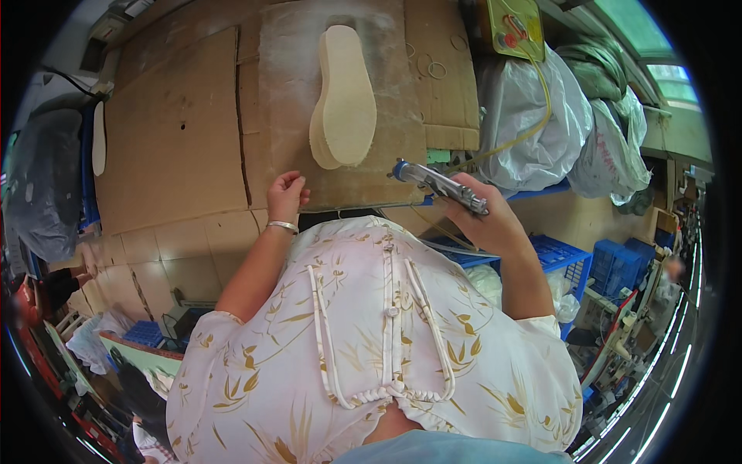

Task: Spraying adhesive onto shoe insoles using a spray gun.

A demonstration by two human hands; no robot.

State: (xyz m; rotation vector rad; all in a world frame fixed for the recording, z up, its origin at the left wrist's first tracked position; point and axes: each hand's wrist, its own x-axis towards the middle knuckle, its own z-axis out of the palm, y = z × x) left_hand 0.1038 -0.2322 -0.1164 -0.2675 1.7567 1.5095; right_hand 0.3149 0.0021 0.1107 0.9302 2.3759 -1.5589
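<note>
Nearest the body, the right hand (485, 222) is wrapped around a silver tool (444, 188), its blue end turned left toward the table's middle; that grip seems chosen to keep the tip clear of the fingers. The left hand (287, 198) hovers at the table's near edge, fingers half curled; I cannot tell whether they pinch anything. Just beyond, and apart from both hands, pale sole-shaped pieces (348, 100) lie stacked slightly askew, wide end toward the person, probably so they stay within easy reach. Under them is a whitened cardboard sheet (290, 85), likely there to shield the table. To the right, a yellow hose (548, 104) runs over white plastic bags (519, 116), perhaps routed sideways to leave the pieces unobstructed; whether it joins the tool is unclear. Farther off, its upper end reaches a yellow container (502, 15).
</note>
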